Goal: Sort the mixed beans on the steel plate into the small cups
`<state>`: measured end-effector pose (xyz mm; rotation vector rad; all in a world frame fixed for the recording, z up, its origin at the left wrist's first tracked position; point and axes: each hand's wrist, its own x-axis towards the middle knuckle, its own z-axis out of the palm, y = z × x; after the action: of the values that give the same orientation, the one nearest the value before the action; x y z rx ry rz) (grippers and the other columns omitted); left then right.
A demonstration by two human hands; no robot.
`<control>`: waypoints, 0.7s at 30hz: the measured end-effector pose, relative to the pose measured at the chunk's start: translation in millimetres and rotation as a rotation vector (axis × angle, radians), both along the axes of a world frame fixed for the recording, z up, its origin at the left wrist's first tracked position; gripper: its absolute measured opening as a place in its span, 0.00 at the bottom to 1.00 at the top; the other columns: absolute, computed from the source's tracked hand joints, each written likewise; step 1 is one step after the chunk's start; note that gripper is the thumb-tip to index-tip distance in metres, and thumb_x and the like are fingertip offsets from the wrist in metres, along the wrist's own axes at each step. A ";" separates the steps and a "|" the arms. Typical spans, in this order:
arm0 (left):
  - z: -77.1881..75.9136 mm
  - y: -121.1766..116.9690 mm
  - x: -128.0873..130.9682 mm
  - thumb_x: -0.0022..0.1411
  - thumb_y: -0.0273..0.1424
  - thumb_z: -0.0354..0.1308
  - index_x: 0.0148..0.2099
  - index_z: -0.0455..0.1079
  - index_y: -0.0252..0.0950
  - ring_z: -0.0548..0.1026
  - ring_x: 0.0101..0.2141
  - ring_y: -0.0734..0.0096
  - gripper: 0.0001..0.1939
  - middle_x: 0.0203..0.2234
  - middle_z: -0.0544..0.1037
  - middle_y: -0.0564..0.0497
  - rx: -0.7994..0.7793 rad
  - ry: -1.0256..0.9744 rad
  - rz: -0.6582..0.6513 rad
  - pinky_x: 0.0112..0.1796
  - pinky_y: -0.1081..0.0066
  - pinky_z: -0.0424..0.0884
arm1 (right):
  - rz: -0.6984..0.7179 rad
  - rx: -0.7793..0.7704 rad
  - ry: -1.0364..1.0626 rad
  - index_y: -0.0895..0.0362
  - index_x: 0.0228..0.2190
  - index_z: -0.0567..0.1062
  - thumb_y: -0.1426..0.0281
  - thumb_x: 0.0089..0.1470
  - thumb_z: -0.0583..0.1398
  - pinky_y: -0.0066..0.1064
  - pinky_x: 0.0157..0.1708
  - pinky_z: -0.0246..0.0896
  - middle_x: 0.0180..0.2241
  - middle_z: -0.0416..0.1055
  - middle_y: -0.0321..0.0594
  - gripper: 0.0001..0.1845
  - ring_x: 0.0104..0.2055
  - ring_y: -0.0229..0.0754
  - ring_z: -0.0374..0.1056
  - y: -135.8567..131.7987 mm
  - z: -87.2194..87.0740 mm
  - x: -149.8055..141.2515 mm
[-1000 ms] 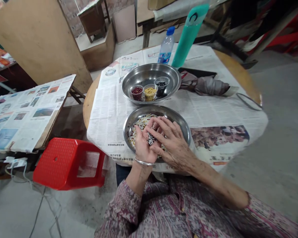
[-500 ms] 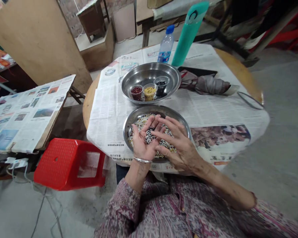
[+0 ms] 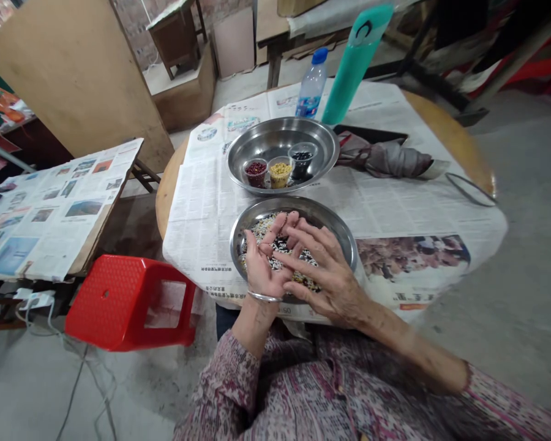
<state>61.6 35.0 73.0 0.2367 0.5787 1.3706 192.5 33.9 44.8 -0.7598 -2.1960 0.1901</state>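
Note:
A steel plate (image 3: 237, 236) in front of me holds mixed grains (image 3: 262, 228), white, black and yellow. Above it my left hand (image 3: 267, 266) is palm up with its fingers spread, a metal bangle (image 3: 264, 297) round the wrist. Small dark bits stick to its fingertips. My right hand (image 3: 328, 269) lies across the left, palm down, its fingers apart and touching or close to the left palm and fingers. Behind the plate, a larger steel basin (image 3: 275, 136) holds a cup of red beans (image 3: 256, 173), a cup of yellow beans (image 3: 280, 173) and a cup of black beans (image 3: 302, 160).
Newspaper (image 3: 197, 214) covers the round table. A blue-capped water bottle (image 3: 311, 86), a teal bottle (image 3: 356, 67) and a grey folded umbrella-like bundle (image 3: 390, 158) stand or lie beyond the basin. At left are a red stool (image 3: 114, 300) and another newspaper-covered table (image 3: 59, 214).
The right hand has shifted slightly left over the left hand, its fingers moving across the left fingers. The view has moved slightly; the basin and cups stay in place.

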 end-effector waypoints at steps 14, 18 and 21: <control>3.4 -2.2 -2.6 0.71 0.51 0.29 0.59 0.69 0.35 0.62 0.64 0.60 0.37 0.61 0.68 0.45 -0.055 -0.028 -0.008 0.62 0.64 0.61 | 0.029 0.029 0.068 0.46 0.59 0.66 0.63 0.59 0.61 0.63 0.64 0.43 0.69 0.48 0.40 0.27 0.69 0.58 0.46 -2.2 -14.5 -0.8; -2.9 -2.7 -2.4 0.71 0.52 0.30 0.56 0.71 0.34 0.64 0.63 0.60 0.37 0.60 0.69 0.45 -0.006 -0.048 -0.008 0.62 0.64 0.61 | 0.025 0.029 0.080 0.47 0.58 0.67 0.64 0.58 0.61 0.63 0.64 0.44 0.68 0.50 0.40 0.26 0.68 0.58 0.48 -1.4 -12.5 0.0; -4.2 -2.8 -1.1 0.71 0.52 0.30 0.56 0.72 0.34 0.65 0.62 0.59 0.37 0.59 0.71 0.45 0.021 -0.048 0.010 0.62 0.61 0.61 | -0.056 0.032 0.099 0.46 0.60 0.64 0.65 0.58 0.61 0.62 0.64 0.46 0.68 0.51 0.42 0.29 0.68 0.57 0.48 2.3 -15.3 1.6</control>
<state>60.5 32.2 68.9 0.2177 0.5263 1.3891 194.1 36.1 29.5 -0.7769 -2.0770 0.1605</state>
